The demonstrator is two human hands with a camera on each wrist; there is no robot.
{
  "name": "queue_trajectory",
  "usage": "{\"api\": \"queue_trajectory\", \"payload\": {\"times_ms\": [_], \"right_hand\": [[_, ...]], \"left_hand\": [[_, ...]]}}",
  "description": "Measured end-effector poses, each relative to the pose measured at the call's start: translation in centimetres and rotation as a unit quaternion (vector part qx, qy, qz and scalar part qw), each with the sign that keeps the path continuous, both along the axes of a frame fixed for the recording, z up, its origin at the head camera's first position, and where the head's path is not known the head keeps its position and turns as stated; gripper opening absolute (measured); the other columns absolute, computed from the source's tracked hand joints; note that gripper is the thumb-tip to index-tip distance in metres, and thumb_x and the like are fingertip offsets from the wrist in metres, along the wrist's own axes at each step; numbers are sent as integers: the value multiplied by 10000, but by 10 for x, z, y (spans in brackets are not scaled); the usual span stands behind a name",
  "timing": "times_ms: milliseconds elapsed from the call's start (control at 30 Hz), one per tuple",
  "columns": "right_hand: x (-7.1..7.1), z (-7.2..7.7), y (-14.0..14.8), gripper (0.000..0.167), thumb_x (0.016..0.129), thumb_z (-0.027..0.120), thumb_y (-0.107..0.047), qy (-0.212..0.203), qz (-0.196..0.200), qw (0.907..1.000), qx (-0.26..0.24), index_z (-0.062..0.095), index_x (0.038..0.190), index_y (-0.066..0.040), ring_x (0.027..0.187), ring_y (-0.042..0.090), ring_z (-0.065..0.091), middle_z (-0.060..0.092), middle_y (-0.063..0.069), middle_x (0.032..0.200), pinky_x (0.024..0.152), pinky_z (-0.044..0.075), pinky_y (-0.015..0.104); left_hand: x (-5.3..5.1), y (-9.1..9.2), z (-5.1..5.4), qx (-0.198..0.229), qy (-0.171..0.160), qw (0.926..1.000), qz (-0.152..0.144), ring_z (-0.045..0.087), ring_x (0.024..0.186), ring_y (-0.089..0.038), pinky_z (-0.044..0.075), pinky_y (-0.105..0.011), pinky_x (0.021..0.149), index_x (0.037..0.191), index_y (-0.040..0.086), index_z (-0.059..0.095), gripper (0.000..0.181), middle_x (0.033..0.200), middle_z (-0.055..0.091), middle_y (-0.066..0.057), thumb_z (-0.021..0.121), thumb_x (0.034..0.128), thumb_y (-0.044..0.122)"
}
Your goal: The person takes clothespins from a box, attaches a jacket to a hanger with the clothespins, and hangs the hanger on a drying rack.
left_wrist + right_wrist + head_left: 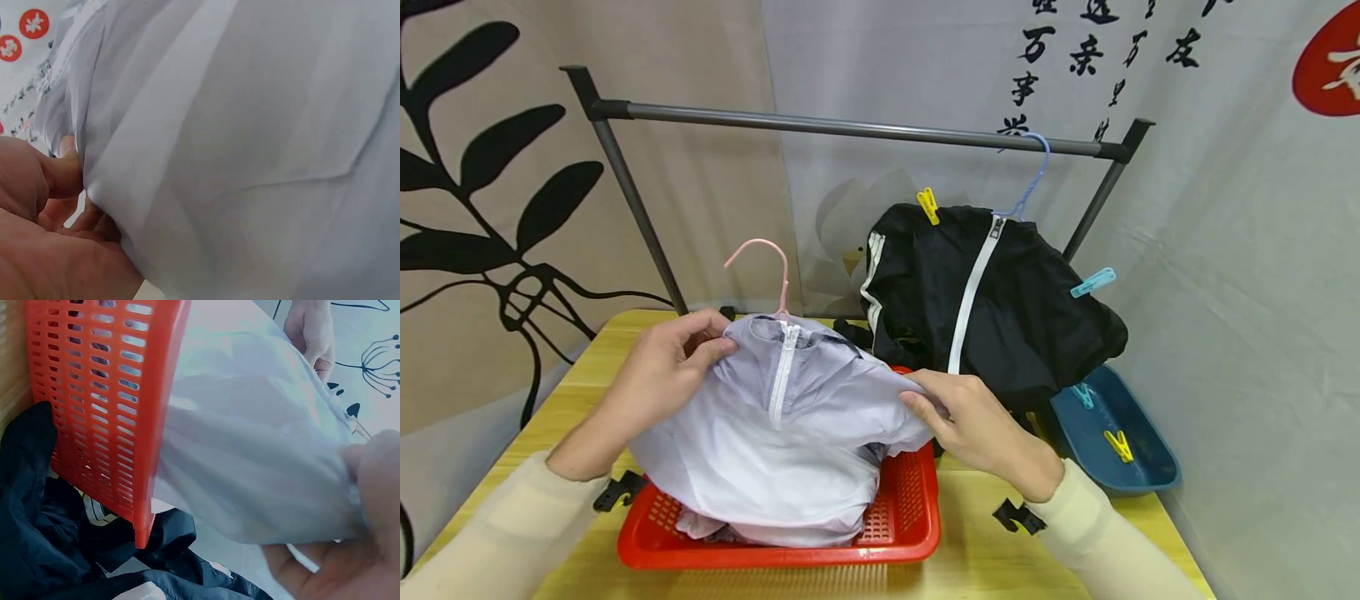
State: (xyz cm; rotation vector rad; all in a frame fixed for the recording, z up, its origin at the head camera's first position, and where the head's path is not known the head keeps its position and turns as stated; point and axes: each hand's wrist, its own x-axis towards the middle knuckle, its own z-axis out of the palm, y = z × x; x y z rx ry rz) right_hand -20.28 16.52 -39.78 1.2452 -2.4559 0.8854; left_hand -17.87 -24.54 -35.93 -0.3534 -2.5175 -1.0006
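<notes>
A pale lavender jacket (820, 400) with a white zipper spreads above a red basket (917, 508), its lower part bunched over the basket. The hook of a pink hanger (784, 283) sticks up out of its collar; the rest is hidden in the cloth. My left hand (673, 367) pinches the shoulder beside the collar between thumb and fingers. On the opposite side, my right hand (977, 421) grips the other shoulder or sleeve. The left wrist view shows the left thumb (59, 172) pressed against the thin fabric.
From the grey rack's bar (850, 127), a blue hanger (1036, 179) carries a black jacket (1000, 300) with yellow and light blue clothespins (1093, 282). Behind my right hand, a dark blue tub (1138, 417) holds clothespins on the wooden table (1000, 550).
</notes>
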Motion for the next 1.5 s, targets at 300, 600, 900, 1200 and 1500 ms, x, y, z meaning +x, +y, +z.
{"api": "queue_trajectory", "payload": {"times_ms": [300, 600, 900, 1200, 1500], "right_hand": [[-2, 1, 7, 183, 1064, 737, 78, 628, 414, 9927, -938, 723, 1061, -105, 650, 42, 547, 527, -10, 717, 610, 431, 140], [-5, 0, 23, 240, 1032, 703, 140, 926, -27, 9889, -1161, 656, 1009, -94, 620, 55, 485, 390, 4, 686, 573, 344, 157], [-10, -2, 44, 255, 1031, 678, 172, 1014, -474, 9834, -1427, 641, 961, -70, 623, 77, 493, 387, 17, 689, 569, 349, 187], [-18, -4, 53, 258, 1020, 676, 186, 1152, -474, 9816, -1450, 662, 988, -69, 676, 89, 575, 503, 1, 732, 606, 414, 185], [-19, -5, 55, 262, 1042, 662, 180, 1010, -448, 9829, -1476, 661, 974, -73, 670, 94, 565, 482, 12, 721, 608, 405, 188]], "left_hand": [[3, 16, 9, 810, 280, 9963, -54, 589, 710, -40, 470, -171, 632, 1030, 92, 853, 94, 883, 791, -4, 884, 1012, 5], [3, 15, 18, 1146, 735, 9905, 169, 670, 738, 14, 522, -112, 680, 1070, 111, 883, 143, 916, 792, 233, 945, 967, 33], [3, -5, 15, -96, 1014, 9946, 213, 599, 733, -43, 452, -137, 664, 1069, 178, 868, 133, 944, 858, -56, 959, 978, 142], [-6, -26, 2, -251, 2111, 9769, -214, 466, 759, 61, 349, -122, 728, 870, 124, 765, 364, 813, 662, 7, 735, 1080, 420], [-4, -31, 4, -389, 2081, 9769, -305, 586, 784, 11, 411, -63, 781, 940, 88, 823, 359, 871, 766, -42, 724, 1092, 397]]}}
